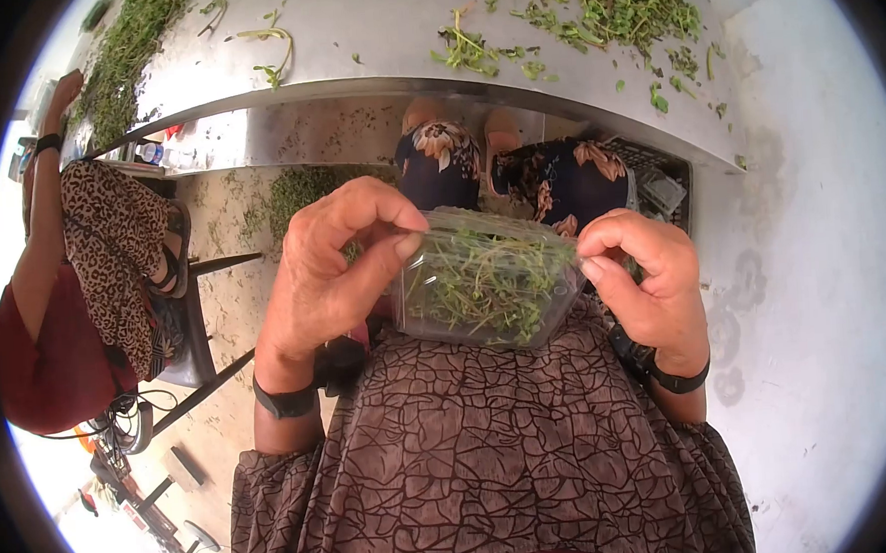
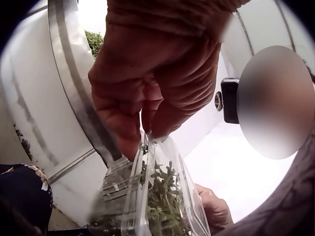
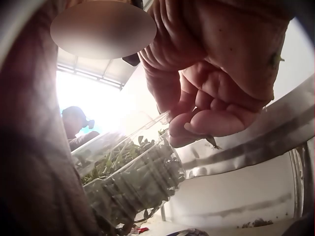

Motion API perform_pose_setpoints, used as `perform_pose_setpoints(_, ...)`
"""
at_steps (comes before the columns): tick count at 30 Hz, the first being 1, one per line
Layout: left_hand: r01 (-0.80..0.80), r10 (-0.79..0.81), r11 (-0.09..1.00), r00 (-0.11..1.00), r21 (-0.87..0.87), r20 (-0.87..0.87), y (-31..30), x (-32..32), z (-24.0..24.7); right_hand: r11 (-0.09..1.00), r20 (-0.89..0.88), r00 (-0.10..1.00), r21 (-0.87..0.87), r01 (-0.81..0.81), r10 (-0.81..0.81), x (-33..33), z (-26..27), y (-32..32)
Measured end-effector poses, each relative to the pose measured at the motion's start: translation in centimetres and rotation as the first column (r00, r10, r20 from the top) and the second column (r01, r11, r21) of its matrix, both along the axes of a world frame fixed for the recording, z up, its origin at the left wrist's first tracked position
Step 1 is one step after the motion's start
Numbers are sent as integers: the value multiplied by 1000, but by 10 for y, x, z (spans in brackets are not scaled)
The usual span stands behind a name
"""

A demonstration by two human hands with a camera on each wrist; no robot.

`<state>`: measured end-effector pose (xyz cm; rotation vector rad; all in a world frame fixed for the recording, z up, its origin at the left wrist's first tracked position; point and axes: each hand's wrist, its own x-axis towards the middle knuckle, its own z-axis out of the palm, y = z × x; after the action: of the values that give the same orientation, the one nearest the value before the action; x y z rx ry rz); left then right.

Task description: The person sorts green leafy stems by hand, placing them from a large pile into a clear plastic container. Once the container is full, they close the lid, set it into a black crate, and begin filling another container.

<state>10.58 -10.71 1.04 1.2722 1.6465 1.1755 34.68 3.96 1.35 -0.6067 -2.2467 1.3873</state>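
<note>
A clear plastic clamshell box (image 1: 488, 279) filled with green leafy sprigs is held up above the lap, between both hands. My left hand (image 1: 337, 267) pinches its upper left corner between thumb and forefinger. At the opposite corner, my right hand (image 1: 648, 276) pinches the rim with thumb and forefinger, its other fingers curled. In the left wrist view the box's clear lid and base edges (image 2: 147, 172) come together under the left fingertips. Greens press against the clear wall of the box (image 3: 142, 177) in the right wrist view.
A metal table (image 1: 380, 39) ahead carries heaps of loose greens (image 1: 609, 7). Below it stands a dark crate (image 1: 675, 204) with clear boxes. Another person (image 1: 53, 287) sits at the left beside a dark chair (image 1: 191, 340). A white wall (image 1: 810, 207) rises on the right.
</note>
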Motion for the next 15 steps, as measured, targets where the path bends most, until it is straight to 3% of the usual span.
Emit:
perform_pose_setpoints(10, -16, 24, 995, 997, 97, -75, 4, -1, -3, 998, -15, 1000, 53, -18, 19, -4, -2, 1)
perform_pose_setpoints(15, 73, -68, 993, 996, 90, -60, 3, -5, -1, 999, -37, 999, 35, -37, 38, -3, -3, 1)
